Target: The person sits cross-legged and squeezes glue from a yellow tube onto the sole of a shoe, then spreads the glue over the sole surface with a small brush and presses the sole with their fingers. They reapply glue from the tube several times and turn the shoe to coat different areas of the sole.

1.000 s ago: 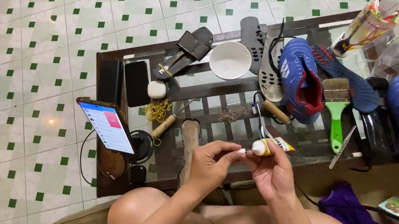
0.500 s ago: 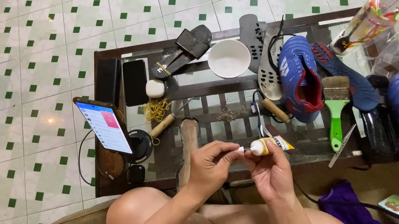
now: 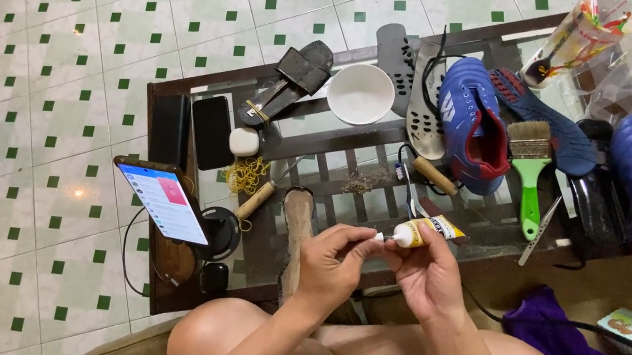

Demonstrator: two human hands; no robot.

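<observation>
Head view: right hand (image 3: 427, 275) grips the glue tube (image 3: 424, 233) above the glass table (image 3: 338, 143), left hand (image 3: 332, 264) pinches its white nozzle cap, exactly as a second ago (only the camera has drifted, so the cap work goes on). Count: two blue boots (image 3: 472, 126), one white bowl (image 3: 360, 93), one green brush (image 3: 530, 173), one lit phone (image 3: 164, 202)

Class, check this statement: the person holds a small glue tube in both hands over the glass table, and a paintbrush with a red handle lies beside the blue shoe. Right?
Not quite. The head view shows the paintbrush has a green handle, not red. The rest holds: left hand and right hand hold the glue tube over the glass table, brush beside the blue shoe.
</observation>
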